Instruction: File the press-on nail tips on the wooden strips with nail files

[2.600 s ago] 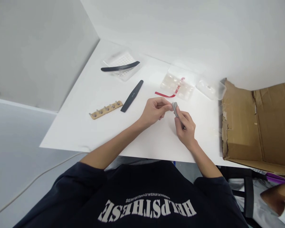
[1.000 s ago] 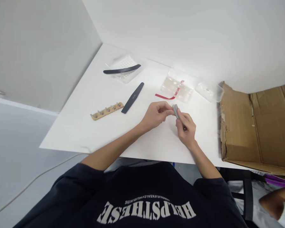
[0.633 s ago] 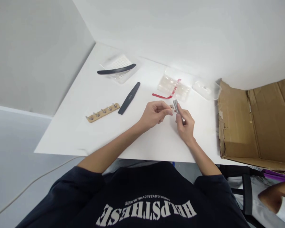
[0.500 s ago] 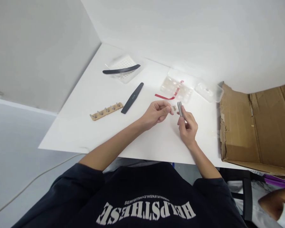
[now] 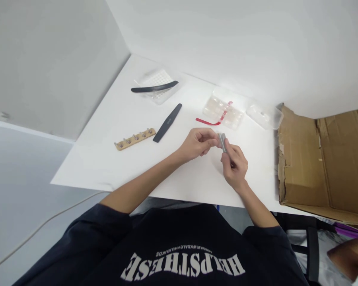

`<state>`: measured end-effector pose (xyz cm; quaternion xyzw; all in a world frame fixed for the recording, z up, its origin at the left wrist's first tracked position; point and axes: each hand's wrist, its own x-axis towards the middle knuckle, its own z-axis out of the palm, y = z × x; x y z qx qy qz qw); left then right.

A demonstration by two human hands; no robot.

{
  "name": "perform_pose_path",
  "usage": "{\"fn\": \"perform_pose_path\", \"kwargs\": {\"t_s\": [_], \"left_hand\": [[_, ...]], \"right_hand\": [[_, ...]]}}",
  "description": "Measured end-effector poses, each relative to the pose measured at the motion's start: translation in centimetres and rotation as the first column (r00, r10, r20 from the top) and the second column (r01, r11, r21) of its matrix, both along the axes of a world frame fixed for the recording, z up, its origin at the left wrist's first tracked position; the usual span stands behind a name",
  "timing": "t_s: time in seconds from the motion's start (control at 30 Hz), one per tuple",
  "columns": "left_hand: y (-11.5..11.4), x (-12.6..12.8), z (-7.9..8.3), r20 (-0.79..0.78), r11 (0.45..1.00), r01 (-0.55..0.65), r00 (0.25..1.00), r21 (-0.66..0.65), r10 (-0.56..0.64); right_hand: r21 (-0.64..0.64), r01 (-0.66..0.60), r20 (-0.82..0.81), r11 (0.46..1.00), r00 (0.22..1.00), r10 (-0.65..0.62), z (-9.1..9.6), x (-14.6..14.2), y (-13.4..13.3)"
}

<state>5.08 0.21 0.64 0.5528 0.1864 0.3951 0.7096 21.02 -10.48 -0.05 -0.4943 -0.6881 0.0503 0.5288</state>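
Over the middle of the white table, my left hand (image 5: 199, 143) pinches a small pale piece that looks like a false nail; its fingertips mostly hide it. My right hand (image 5: 235, 163) is closed round a grey nail buffer (image 5: 222, 142), a small rounded block held upright. The buffer's upper end meets the left fingertips, at the pinched piece. Left of the hands lies a black nail file (image 5: 167, 123). Beside it is a wooden strip (image 5: 135, 139) carrying several small metal holders in a row.
A curved black nail file (image 5: 155, 87) rests across a clear plastic box (image 5: 158, 100) at the back left. Beyond my hands sit a clear compartment case (image 5: 223, 109) with a red strip (image 5: 208, 122) and a clear lid (image 5: 264, 116). An open cardboard box (image 5: 301, 163) stands at right.
My right hand has brought the buffer leftward, against the piece in my left fingers; a gap separated them before. The buffer's tilt has changed. The things on the table stay put.
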Motion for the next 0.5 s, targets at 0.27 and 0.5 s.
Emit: {"fn": "perform_pose_path", "kwargs": {"t_s": [0.27,0.5], "left_hand": [[0.02,0.00,0.03,-0.071,0.992,-0.125,0.989,0.016,0.126],[-0.09,-0.03,0.47,-0.087,0.992,-0.120,0.989,0.034,0.123]], "right_hand": [[-0.041,0.017,0.036,0.999,0.999,-0.015,-0.12,-0.03,0.08],[-0.065,0.008,0.020,0.998,1.000,-0.007,-0.07,0.05,0.16]]}}
